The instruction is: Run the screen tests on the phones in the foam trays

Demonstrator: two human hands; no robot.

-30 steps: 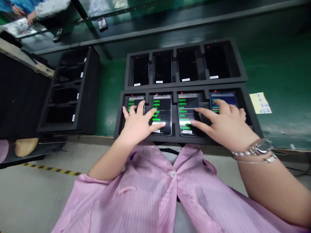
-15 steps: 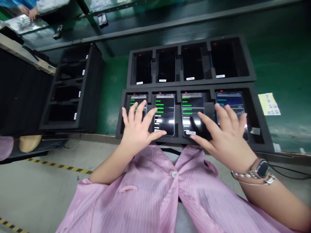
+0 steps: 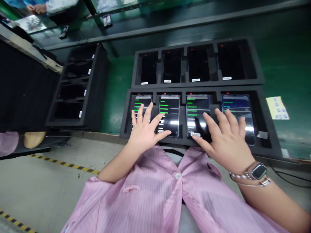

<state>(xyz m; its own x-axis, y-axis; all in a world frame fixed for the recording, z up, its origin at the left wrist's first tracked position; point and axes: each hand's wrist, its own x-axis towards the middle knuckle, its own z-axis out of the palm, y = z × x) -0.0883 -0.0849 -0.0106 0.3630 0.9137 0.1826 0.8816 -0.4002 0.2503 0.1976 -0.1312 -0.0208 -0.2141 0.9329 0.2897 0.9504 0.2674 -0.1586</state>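
Several lit smartphones lie in slots of the near black foam tray [image 3: 182,141]. My left hand [image 3: 144,131] spreads its fingers over the leftmost smartphone [image 3: 141,98], its thumb reaching to the second smartphone [image 3: 171,111]. My right hand [image 3: 225,139], also spread, covers part of the rightmost smartphone [image 3: 236,103], with thumb and index finger over the third smartphone [image 3: 197,105]. Green and white text lines show on the screens. Whether the fingertips touch the glass I cannot tell. Neither hand grips anything.
Behind it lies another foam tray [image 3: 194,84] of dark-screened phones. A stack of black trays [image 3: 93,97] stands left. A yellow note [image 3: 277,107] lies on the green table [image 3: 116,84] at right. Another person's hands [image 3: 37,9] show at top left.
The whole view has shifted, so the trays appear further right. My hands stay spread over the same phones; the right fingers sit slightly lower on the rightmost one.
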